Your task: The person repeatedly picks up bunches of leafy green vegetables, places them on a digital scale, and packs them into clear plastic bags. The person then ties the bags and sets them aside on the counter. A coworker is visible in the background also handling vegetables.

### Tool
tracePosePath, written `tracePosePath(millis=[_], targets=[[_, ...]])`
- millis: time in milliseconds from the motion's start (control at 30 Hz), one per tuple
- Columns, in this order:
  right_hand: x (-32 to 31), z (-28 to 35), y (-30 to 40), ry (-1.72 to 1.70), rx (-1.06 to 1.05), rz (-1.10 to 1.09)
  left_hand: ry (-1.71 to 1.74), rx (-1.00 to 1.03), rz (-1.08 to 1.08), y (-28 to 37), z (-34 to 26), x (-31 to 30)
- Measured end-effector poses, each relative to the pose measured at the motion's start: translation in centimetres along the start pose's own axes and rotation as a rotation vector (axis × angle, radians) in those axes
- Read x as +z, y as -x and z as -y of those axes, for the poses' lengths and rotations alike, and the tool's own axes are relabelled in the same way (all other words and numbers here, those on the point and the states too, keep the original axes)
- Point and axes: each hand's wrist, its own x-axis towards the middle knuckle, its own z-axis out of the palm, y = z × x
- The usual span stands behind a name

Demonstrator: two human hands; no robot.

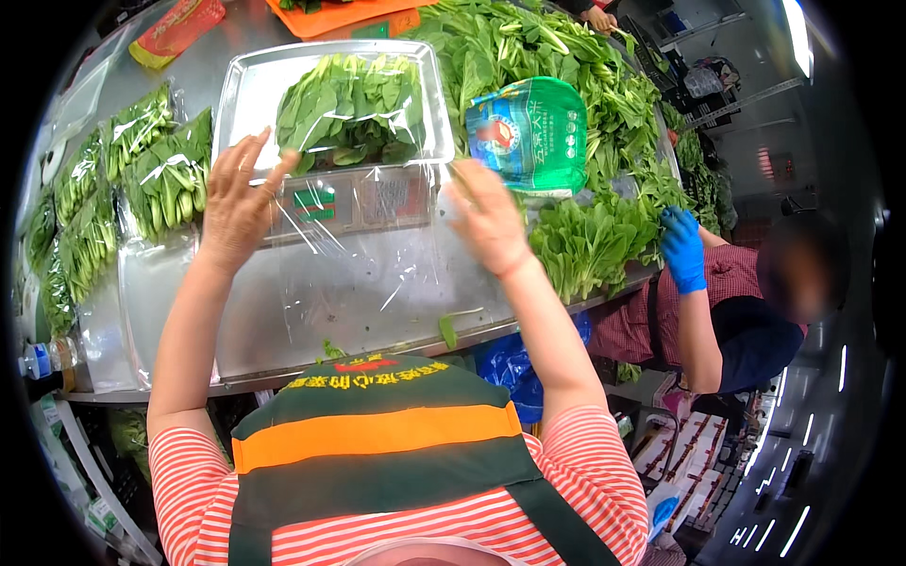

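Note:
A bunch of leafy greens [354, 106] lies inside a clear plastic bag [354, 269] on the metal tray [244, 85] of a weighing scale. The bag's slack end drapes over the scale's display panel [315, 205] and the steel table. My left hand [241, 198] is at the tray's near left corner, its fingers apart and nothing in them. At the near right corner is my right hand [488, 216], blurred, close to the bag's right edge; whether it pinches the film is unclear.
Bagged greens [166, 177] are grouped on the left beside flat clear bags [159, 304]. Loose greens [594, 240] and a green-blue printed bag [527, 134] lie on the right. A co-worker's blue-gloved hand [683, 247] touches the greens. An orange tray [325, 18] is at the back.

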Motion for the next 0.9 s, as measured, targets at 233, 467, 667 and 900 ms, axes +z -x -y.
tracePosePath(millis=[233,467,667,900], targets=[[1.5,4.1,-0.6,-1.165,0.429,0.140,0.614,0.005,0.192,3.6,-1.8,-2.8],[4.0,9.5,6.6,-1.405,0.813,0.405,1.430,-1.294,0.195,16.4,-11.7,-1.1],[3.6,10.4,3.0,-1.380,0.907,-0.030,1.169,-1.048,0.039,10.5,-10.5,-1.0],[8.1,9.1,5.0,-1.139,1.175,-0.194,0.922,-1.181,0.126,9.5,-8.1,1.4]])
